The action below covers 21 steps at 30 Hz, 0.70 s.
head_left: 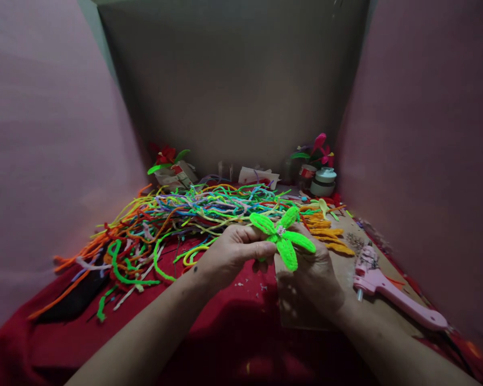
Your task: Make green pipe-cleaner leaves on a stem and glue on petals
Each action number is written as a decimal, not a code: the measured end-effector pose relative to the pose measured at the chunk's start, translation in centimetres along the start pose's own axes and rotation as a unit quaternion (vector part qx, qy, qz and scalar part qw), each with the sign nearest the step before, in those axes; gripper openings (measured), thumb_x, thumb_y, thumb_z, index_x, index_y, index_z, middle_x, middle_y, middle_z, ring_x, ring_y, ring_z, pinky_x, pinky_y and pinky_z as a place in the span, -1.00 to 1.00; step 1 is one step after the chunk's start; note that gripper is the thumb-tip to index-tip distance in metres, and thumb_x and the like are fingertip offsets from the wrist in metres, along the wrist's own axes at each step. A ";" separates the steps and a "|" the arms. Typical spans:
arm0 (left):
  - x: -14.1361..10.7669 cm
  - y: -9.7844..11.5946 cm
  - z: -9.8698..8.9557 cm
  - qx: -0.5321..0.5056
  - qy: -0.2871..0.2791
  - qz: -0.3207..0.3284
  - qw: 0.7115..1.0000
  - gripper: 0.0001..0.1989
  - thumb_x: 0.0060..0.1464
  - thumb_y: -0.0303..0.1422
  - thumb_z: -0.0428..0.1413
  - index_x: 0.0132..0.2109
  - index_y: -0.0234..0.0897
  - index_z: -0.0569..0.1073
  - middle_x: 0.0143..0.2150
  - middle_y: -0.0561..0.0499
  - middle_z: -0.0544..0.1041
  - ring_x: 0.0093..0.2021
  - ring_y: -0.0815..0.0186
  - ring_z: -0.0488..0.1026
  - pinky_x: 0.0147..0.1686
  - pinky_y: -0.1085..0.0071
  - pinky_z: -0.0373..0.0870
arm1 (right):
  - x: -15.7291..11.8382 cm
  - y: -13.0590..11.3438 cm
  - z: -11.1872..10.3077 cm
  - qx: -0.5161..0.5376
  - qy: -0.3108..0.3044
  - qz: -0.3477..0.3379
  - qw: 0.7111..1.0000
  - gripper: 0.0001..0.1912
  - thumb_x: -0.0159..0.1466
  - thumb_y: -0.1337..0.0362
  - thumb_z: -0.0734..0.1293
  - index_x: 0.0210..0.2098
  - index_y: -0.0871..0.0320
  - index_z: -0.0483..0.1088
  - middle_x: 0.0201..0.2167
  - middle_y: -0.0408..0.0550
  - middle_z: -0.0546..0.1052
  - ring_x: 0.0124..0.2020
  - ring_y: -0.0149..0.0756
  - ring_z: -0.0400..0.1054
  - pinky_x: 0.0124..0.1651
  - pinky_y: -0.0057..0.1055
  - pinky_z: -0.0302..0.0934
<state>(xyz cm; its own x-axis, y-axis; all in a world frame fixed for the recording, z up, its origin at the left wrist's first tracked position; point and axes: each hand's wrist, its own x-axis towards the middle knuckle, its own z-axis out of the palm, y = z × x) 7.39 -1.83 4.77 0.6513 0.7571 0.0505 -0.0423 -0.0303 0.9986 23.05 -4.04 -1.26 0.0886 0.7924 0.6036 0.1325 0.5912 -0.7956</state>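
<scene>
A bright green flower (288, 253) of fuzzy stems, with four visible petals and a pale beaded centre, is held up in front of me. My left hand (241, 245) pinches it from the left, thumb on the side near the lower left petals. Behind its right petals is my right hand (316, 268), curled around the flower's back; most of its fingers are hidden by the petals. Both hands are above the red cloth and the edge of a brown board.
Many coloured fuzzy stems (209, 206) spread across the red cloth (229, 327). On the brown board (342, 268) lie orange petals (332, 234) and a pink glue gun (402, 303). A lidded jar (324, 181) and finished flowers (167, 155) stand at the back, between pink side walls.
</scene>
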 end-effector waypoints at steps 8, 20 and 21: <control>-0.5 0.2 0.3 -0.097 -0.006 -0.028 0.995 -0.69 -0.08 -0.19 0.19 -0.45 -0.43 0.47 -0.56 -0.01 0.44 -0.63 0.43 0.33 -0.61 0.50 0.26 | -0.1 -0.2 -0.3 -0.066 0.011 -0.025 0.997 -0.92 0.23 0.24 0.28 -0.38 0.09 0.37 -0.38 -0.11 0.41 -0.33 -0.28 0.29 -0.25 -0.31 0.20; -0.7 -0.1 2.8 0.031 0.123 -0.011 0.992 -0.70 -0.13 -0.30 0.24 -0.59 -0.36 0.32 -0.68 0.17 0.24 -0.65 0.56 0.10 -0.63 0.56 0.00 | 0.2 -1.1 -0.4 -0.154 0.020 -0.118 0.981 -0.90 0.24 0.35 0.24 -0.40 0.08 0.34 -0.38 -0.12 0.37 -0.29 -0.26 0.20 -0.22 -0.28 0.11; -0.7 0.2 2.8 0.041 0.118 -0.011 0.992 -0.70 -0.12 -0.31 0.24 -0.59 -0.36 0.31 -0.68 0.17 0.24 -0.64 0.56 0.10 -0.62 0.55 -0.01 | 0.2 -1.1 -0.4 -0.147 0.020 -0.112 0.983 -0.90 0.24 0.34 0.25 -0.41 0.08 0.34 -0.38 -0.13 0.38 -0.29 -0.26 0.21 -0.22 -0.28 0.12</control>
<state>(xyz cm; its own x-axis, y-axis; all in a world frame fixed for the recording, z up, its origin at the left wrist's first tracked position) 9.02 -4.20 4.97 0.4547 0.8900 0.0346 0.0377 -0.0581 0.9976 23.31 -4.61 -0.24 0.0625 0.6368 0.7685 0.4317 0.6770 -0.5961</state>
